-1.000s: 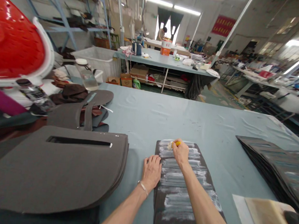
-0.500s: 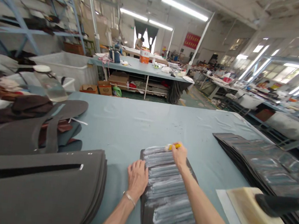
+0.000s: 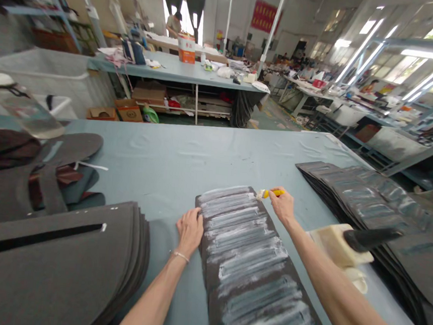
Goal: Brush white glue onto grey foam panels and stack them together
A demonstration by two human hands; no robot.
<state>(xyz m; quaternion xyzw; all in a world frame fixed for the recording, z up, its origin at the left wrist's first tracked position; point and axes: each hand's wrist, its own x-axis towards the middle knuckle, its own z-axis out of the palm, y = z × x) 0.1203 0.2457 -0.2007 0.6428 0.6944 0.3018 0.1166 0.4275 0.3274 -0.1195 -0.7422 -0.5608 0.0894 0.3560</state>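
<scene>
Yellow-handled brush (image 3: 279,193) is pinched in the closed fingers of the right hand (image 3: 283,207) at the far right corner of the streaked panel (image 3: 251,259); the left hand (image 3: 190,229), loosely open, rests at its left edge. Overrunning that corner could smear the table (image 3: 162,178), and weak left-hand pressure could let the panel slip. Working room extends beyond the panel's far edge, bounded rightward by the dark stack (image 3: 345,186) and leftward by the grey pile (image 3: 59,265).
</scene>
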